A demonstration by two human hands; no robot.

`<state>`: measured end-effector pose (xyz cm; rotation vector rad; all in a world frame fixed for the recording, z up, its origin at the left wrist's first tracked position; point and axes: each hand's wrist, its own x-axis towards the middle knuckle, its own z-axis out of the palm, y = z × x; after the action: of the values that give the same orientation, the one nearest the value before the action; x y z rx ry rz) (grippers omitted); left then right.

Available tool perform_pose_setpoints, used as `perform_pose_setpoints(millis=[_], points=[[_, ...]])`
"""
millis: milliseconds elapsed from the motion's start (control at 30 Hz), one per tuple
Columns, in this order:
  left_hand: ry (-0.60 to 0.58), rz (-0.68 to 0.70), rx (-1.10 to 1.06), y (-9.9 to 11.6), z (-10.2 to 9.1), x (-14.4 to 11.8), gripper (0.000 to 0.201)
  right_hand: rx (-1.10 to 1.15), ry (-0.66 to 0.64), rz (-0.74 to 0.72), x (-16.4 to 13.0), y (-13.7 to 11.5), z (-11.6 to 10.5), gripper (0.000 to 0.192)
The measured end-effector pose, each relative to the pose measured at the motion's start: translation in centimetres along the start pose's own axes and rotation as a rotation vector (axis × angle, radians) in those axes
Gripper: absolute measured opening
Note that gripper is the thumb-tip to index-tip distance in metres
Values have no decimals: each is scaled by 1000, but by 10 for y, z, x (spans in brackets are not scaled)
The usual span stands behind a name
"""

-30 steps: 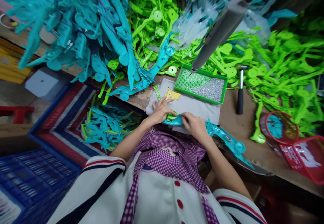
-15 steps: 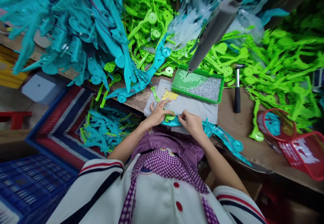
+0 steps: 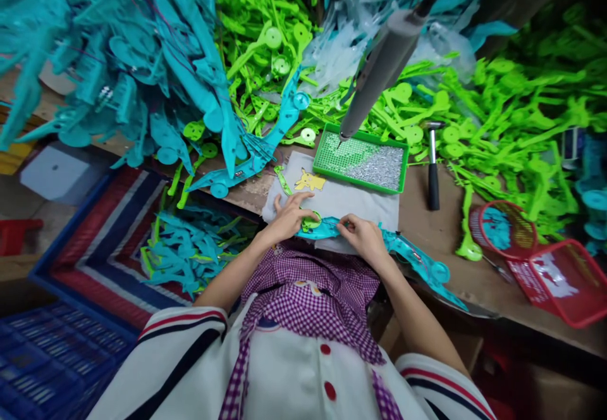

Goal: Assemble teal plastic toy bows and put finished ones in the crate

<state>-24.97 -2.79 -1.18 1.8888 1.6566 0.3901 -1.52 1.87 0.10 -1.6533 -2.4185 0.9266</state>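
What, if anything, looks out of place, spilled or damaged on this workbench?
Nothing looks clearly damaged or spilled. The untidiest thing is the pile of green parts, tangled loosely across the bench and crowding the hammer, though that may be ordinary working clutter.

Blue plastic part (image 3: pixel 325 228), elongated and partly hidden, lying crosswise along the near edge of the grey cloth (image 3: pixel 360 202). Green plastic piece (image 3: pixel 311 222), round-ended, set at the blue part's left end, toward the cloth's left side.
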Motion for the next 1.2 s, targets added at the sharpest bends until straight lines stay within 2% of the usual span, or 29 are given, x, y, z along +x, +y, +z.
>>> perform_pose_setpoints(millis=[267,500,700,933,1200], points=[[8,116,106,-5,3,0,58,0,-36,11,1,1,5,22],[-126,271,242,-8,-4,8,77,75,14,-24,0,6,6,25],[-125,338,279,-9,-3,10,80,145,9,-42,0,8,5,29],[-131,382,328,-9,-4,10,76,95,-2,114,4,-3,5,24],[-154,387,354,-5,-7,10,69,-99,7,181,9,-14,6,19]])
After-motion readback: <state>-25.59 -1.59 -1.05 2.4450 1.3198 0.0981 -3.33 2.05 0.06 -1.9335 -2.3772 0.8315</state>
